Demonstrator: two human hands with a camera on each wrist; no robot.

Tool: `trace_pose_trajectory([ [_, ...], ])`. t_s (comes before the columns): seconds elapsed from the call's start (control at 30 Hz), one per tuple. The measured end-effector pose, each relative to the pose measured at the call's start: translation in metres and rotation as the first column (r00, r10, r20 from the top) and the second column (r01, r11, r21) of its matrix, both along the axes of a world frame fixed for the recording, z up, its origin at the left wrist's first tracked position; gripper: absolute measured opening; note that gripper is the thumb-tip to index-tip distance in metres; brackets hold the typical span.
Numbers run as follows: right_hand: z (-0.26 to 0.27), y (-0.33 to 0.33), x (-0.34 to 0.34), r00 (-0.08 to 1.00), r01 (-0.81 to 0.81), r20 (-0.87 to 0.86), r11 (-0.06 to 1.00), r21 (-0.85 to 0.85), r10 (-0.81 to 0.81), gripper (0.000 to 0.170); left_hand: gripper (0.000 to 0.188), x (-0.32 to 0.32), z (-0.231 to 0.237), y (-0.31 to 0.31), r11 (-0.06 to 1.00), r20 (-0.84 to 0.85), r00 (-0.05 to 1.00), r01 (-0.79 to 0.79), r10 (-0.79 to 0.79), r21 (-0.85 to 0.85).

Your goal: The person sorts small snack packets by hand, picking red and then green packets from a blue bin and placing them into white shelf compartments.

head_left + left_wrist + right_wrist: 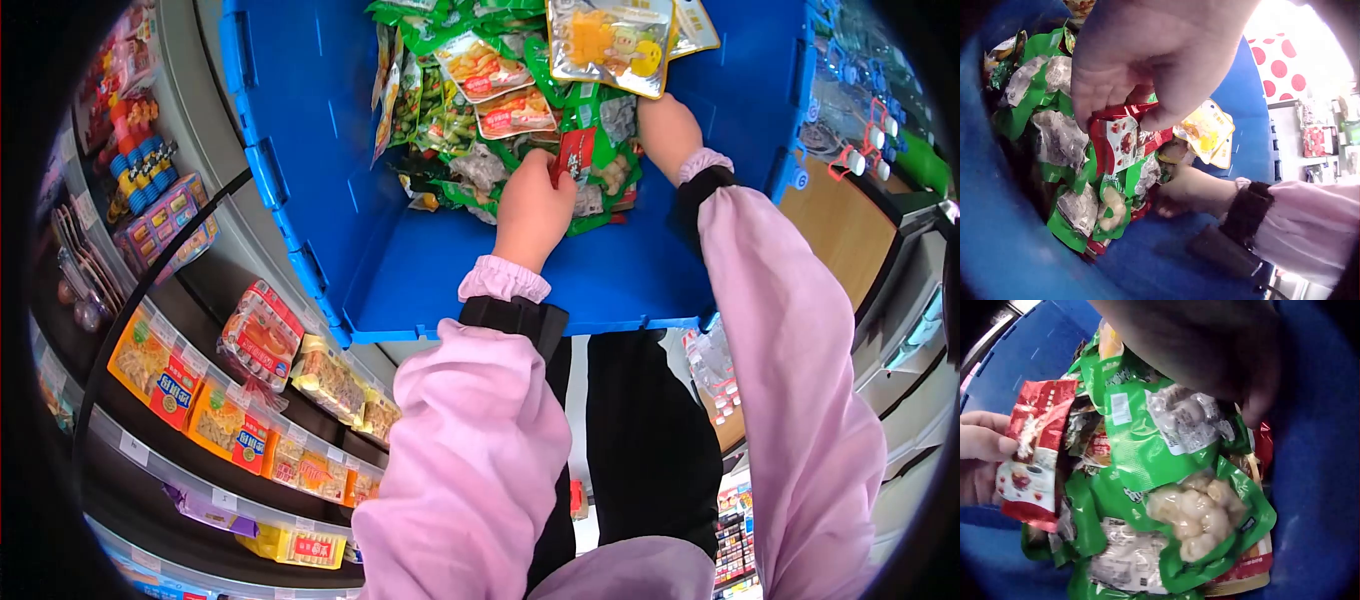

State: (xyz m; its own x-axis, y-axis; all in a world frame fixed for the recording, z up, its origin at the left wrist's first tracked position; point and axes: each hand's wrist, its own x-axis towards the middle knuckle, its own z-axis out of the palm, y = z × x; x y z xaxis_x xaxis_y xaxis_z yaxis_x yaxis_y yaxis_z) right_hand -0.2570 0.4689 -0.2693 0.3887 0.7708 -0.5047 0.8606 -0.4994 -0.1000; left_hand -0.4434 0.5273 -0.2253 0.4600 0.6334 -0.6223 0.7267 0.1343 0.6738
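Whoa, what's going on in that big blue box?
Someone has both arms in the blue box, which has lots of shiny packets in it. The left hand is pinching a small red packet. The right hand is down by the green packets, but I can't tell if it's holding one. Two yellow-and-white packets are close to that hand.

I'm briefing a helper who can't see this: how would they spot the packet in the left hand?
Find the big blue bin, then the heap of green bags inside it. At the heap, the left hand pinches a small packet. The packet is red with a white patch, unlike the green bags around it.
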Motion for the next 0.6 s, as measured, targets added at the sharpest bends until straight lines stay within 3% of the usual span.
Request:
trace_pose_trajectory([
  [0.03, 0.004, 0.002, 0.0, 0.999, -0.034, -0.003, 0.999, -0.027, 0.034, 0.016, 0.02, 0.002, 0.0, -0.002, 1.0, 0.019, 1.0, -0.015, 0.016, -0.027],
  [0.13, -0.015, -0.002, 0.001, 0.994, 0.106, 0.014, 0.993, -0.041, -0.106, 0.017, 0.024, 0.006, 0.0, -0.003, 0.998, 0.017, 1.0, 0.022, -0.021, -0.065],
  [0.23, -0.023, 0.0, 0.001, 0.963, 0.227, -0.139, 0.972, -0.058, -0.233, 0.019, 0.023, 0.007, -0.001, -0.002, 0.997, 0.016, 0.999, 0.039, -0.038, -0.071],
  [0.3, -0.036, 0.001, 0.003, 0.889, 0.396, -0.211, 0.914, -0.091, -0.406, 0.023, 0.022, 0.005, 0.001, -0.001, 0.994, 0.008, 0.999, 0.045, -0.045, -0.101],
  [0.37, -0.04, -0.002, 0.005, 0.901, 0.36, -0.215, 0.927, -0.109, -0.375, 0.025, 0.021, 0.003, 0.0, 0.001, 0.994, 0.003, 0.999, 0.054, -0.054, -0.097],
  [0.5, -0.045, -0.009, -0.002, 0.966, 0.247, -0.109, 0.96, 0.136, -0.233, 0.025, 0.021, 0.001, -0.002, 0.002, 0.996, -0.001, 0.999, 0.051, -0.051, -0.076],
  [0.6, -0.043, -0.011, 0.001, 0.967, 0.223, -0.114, 0.973, -0.057, -0.228, 0.022, 0.021, 0.001, 0.0, 0.002, 0.998, 0.055, 0.998, 0.016, -0.012, -0.068],
])
